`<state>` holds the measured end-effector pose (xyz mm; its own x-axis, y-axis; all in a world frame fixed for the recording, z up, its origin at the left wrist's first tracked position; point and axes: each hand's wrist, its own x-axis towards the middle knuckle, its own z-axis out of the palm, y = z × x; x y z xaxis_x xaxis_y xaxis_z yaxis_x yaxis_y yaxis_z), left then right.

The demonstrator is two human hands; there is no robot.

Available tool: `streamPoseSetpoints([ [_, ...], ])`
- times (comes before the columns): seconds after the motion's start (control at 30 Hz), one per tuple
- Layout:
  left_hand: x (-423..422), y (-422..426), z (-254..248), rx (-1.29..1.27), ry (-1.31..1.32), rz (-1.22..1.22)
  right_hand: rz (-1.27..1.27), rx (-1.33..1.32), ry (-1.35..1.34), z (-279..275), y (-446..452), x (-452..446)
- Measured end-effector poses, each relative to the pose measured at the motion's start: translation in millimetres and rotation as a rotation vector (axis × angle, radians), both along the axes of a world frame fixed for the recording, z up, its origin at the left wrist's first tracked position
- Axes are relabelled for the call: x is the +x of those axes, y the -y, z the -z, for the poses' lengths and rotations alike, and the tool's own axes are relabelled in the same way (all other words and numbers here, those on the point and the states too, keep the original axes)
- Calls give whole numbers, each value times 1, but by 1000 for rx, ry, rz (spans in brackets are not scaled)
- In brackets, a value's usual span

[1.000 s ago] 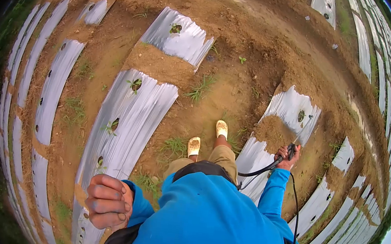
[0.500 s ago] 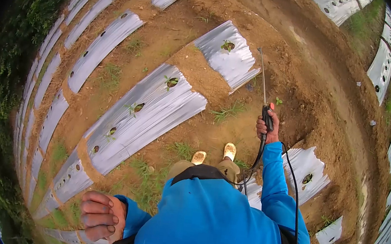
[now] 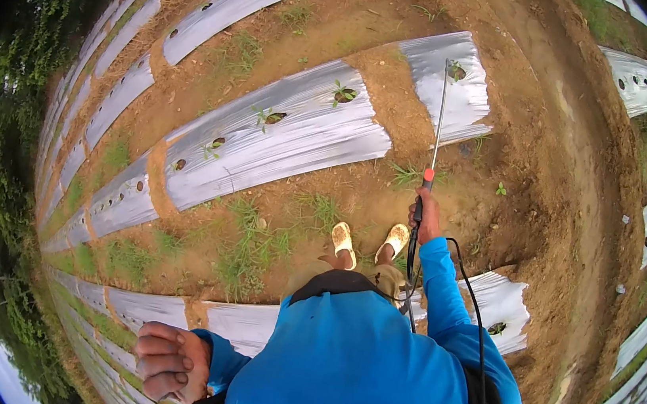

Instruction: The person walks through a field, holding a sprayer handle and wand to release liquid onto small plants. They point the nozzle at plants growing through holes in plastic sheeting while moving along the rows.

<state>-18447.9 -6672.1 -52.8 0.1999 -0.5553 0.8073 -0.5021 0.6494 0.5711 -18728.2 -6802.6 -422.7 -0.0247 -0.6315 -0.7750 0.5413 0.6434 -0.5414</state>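
Note:
My right hand [image 3: 429, 216] is wrapped round the black handle of a spray wand [image 3: 437, 135] with a red-orange collar. Its thin metal tube points forward, and its tip appears beside a seedling [image 3: 456, 71] in a hole of the silver plastic mulch [image 3: 426, 74]. A black hose [image 3: 410, 264] runs from the handle back towards my waist. At the lower left, my left hand [image 3: 171, 362] is closed with fingers curled; whatever it may hold is hidden. Another mulch strip [image 3: 290, 146] with several planted holes lies ahead to the left.
Yellowish clogs [image 3: 344, 240] are on my feet, on brown soil with grass tufts [image 3: 242, 252]. More mulch rows [image 3: 242, 1] stretch left, and a bare dirt track [image 3: 580, 191] curves along the right. Trees [image 3: 34, 81] border the far left.
The view has turned, and my feet have shifted. The wand's tip has gone from over bare soil to over the mulch by the seedling. My left hand stays closed at the lower left.

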Motion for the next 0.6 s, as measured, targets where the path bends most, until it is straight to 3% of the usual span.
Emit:
streamPoseSetpoints([
  [0.13,32,-16,6,15,105,-217,-88,-30,-167,-8,-49,34],
  [0.2,53,-29,15,15,108,-301,-164,28,-2,-13,-63,42],
  [0.27,83,-52,30,0,-159,-207,-198,53,69,-26,-70,47],
  [0.37,117,-59,29,-27,-48,-337,-275,162,590,-35,-65,50],
  [0.4,129,-65,30,-26,-79,-368,-303,172,556,-41,-67,55],
  [0.47,157,-73,39,-107,-39,-436,-307,239,776,-47,-55,75],
  [0.5,169,-75,45,-213,-123,-394,-359,250,795,-45,-51,84],
  [0.6,209,-112,64,-192,-193,-466,-474,289,761,-57,-45,122],
])
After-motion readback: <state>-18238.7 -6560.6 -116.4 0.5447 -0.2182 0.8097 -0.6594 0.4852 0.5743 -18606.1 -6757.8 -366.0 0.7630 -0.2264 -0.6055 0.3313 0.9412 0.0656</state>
